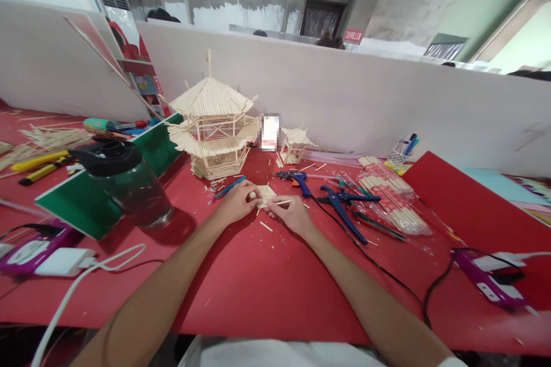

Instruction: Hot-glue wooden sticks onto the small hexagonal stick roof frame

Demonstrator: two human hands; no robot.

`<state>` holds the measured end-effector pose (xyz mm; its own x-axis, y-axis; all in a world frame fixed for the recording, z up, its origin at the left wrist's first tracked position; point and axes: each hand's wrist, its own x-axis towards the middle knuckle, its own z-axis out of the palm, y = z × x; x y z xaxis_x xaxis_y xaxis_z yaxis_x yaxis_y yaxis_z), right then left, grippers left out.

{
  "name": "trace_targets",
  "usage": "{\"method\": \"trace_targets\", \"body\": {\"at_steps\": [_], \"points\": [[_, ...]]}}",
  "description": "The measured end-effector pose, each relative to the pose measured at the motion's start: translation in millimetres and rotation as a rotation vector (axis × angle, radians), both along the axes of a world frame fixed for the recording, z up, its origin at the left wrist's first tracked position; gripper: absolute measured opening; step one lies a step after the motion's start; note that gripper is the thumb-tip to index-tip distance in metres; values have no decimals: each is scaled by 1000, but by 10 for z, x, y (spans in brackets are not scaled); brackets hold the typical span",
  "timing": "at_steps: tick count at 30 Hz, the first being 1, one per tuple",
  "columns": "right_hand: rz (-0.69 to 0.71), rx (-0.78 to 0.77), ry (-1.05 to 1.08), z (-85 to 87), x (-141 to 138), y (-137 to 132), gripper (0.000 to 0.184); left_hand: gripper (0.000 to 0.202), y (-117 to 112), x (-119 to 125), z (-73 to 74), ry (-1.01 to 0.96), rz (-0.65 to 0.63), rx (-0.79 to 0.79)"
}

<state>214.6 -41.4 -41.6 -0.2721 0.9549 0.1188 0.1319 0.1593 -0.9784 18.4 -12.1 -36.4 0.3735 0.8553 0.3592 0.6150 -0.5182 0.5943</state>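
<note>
On the red table, a small flat frame of pale wooden sticks (pixel 267 191) lies between my hands. My left hand (pixel 241 200) is closed on its left edge, thumb and forefinger pinched together. A thin wooden stick (pixel 284 202) is held between the fingers of my right hand (pixel 293 213), against the frame's right side. Close by lie a loose stick piece (pixel 266 226) and a blue pen-like tool (pixel 230 187). Behind stand a large two-roofed stick pavilion (pixel 210 126) and a smaller stick pavilion (pixel 296 144).
Right of my hands are a blue glue gun (pixel 299 179), blue-handled cutters (pixel 344 215) and bagged sticks (pixel 394 198). A dark water bottle (pixel 133 183) stands left by a green board (pixel 80 206). Purple power strips (pixel 488 284) lie at both sides. White partitions (pixel 344 92) close off the back.
</note>
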Motion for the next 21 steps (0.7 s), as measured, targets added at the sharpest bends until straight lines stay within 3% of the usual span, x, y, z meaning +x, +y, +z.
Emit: {"method": "trace_targets", "body": {"at_steps": [21], "points": [[19,114,-103,-51,-25,34,23,8,6,-5,3,6,4,2]]}}
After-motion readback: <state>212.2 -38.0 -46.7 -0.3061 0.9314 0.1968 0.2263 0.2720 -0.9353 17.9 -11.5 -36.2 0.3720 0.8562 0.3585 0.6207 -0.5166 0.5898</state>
